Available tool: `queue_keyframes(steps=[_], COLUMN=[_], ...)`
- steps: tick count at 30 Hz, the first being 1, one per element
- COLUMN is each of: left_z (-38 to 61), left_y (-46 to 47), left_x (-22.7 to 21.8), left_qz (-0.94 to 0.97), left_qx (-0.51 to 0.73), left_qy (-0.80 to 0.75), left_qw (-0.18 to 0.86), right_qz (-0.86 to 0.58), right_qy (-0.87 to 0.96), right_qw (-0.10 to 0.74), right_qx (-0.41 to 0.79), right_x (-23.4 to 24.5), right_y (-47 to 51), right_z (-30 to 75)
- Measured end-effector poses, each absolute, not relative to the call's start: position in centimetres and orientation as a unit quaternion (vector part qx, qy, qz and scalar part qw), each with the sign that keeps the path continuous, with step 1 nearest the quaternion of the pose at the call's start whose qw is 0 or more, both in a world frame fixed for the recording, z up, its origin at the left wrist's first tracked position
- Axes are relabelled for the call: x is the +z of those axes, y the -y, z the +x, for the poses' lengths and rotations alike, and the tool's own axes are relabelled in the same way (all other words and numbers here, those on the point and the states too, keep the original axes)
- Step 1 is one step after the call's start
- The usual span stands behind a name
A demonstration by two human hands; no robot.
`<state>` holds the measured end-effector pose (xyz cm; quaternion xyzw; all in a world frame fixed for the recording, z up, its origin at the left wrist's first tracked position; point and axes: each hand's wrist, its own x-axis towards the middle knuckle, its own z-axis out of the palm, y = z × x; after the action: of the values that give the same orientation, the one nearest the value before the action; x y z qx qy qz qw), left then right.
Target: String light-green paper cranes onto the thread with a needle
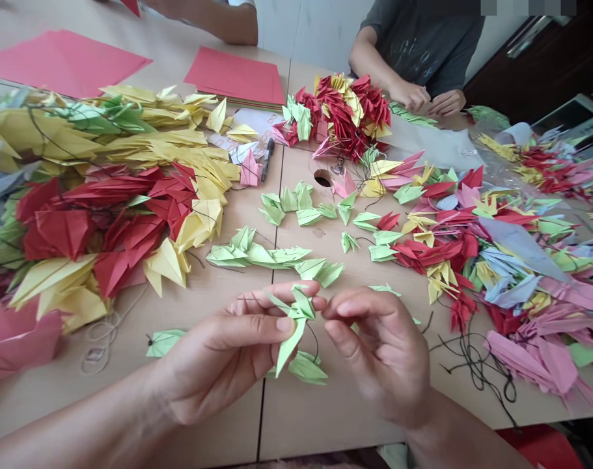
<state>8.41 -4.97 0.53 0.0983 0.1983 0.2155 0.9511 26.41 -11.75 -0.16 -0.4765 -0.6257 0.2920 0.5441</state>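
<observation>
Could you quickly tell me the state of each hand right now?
Left hand: closed on a green paper crane.
Right hand: fingertips pinched shut beside the crane; what they grip cannot be told.

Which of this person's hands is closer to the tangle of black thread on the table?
The right hand. The black thread tangle lies just to its right; the left hand is farther off, beyond the green paper crane it pinches.

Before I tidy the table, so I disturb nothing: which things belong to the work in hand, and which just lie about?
In hand: green paper crane in the left hand, right hand at it, black thread.
Lying about: red paper sheets, black marker, red and yellow crane pile.
</observation>
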Motion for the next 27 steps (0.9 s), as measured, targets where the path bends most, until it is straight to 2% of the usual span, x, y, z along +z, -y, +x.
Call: queue_keyframes(steps=[5, 10, 13, 17, 27], left_z=[8.7, 9.0, 9.2, 9.4, 9.2], left_y=[5.5, 5.9, 5.9, 5.9, 5.6], left_x=[-0.2, -0.1, 0.2, 0.5, 0.4], left_qz=[0.311, 0.576, 0.637, 0.63, 0.469], left_qx=[0.216, 0.245, 0.239, 0.224, 0.197], left_qy=[-0.32, -0.348, -0.331, -0.35, -0.365], left_qw=[0.868, 0.698, 0.654, 0.656, 0.78], right_qz=[-0.462, -0.472, -0.48, -0.479, -0.454], right_qy=[0.75, 0.767, 0.771, 0.778, 0.77], right_qw=[0.453, 0.417, 0.404, 0.393, 0.435], right_qx=[0.137, 0.119, 0.112, 0.106, 0.107], right_x=[1.3, 1.2, 0.9, 1.0, 1.2], right_y=[11.8, 12.0, 12.0, 11.8, 11.6], right_z=[26.8, 26.2, 26.2, 26.4, 26.7])
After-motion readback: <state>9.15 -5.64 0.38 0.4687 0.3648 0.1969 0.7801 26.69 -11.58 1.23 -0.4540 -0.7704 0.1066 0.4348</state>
